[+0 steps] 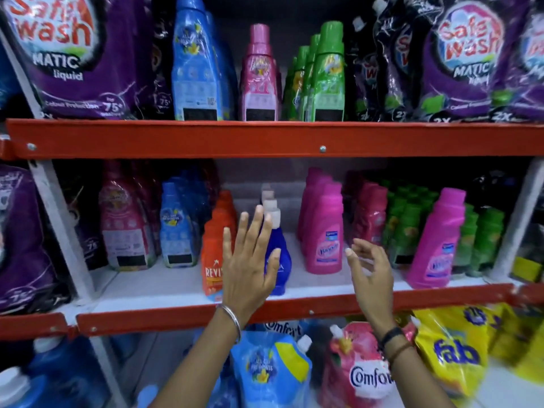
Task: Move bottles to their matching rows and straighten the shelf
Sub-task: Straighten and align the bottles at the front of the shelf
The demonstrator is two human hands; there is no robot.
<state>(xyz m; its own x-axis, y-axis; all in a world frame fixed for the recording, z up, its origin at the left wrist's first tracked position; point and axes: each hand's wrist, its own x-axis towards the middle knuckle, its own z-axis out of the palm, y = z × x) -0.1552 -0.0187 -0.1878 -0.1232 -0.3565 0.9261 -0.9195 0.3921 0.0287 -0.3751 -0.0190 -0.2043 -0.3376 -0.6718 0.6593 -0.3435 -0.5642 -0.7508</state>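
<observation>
Shop shelving filling frame, we are reaching to middle shelf [188, 282]. Left hand [250, 260] and right hand [372, 269] both spread, holding nothing. Stray pink bottle [438, 240] sitting centre-right before green row [412, 228]; we are judging it rigid, slippery, fairly heavy, so gripping waist.

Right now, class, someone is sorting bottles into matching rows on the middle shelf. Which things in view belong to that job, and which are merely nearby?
Part of the job:
left hand, open
right hand, open
stray pink bottle by the green bottles
pink row
dark blue bottle
orange bottle

Merely nearby:
purple pouches above
yellow pouch below
</observation>
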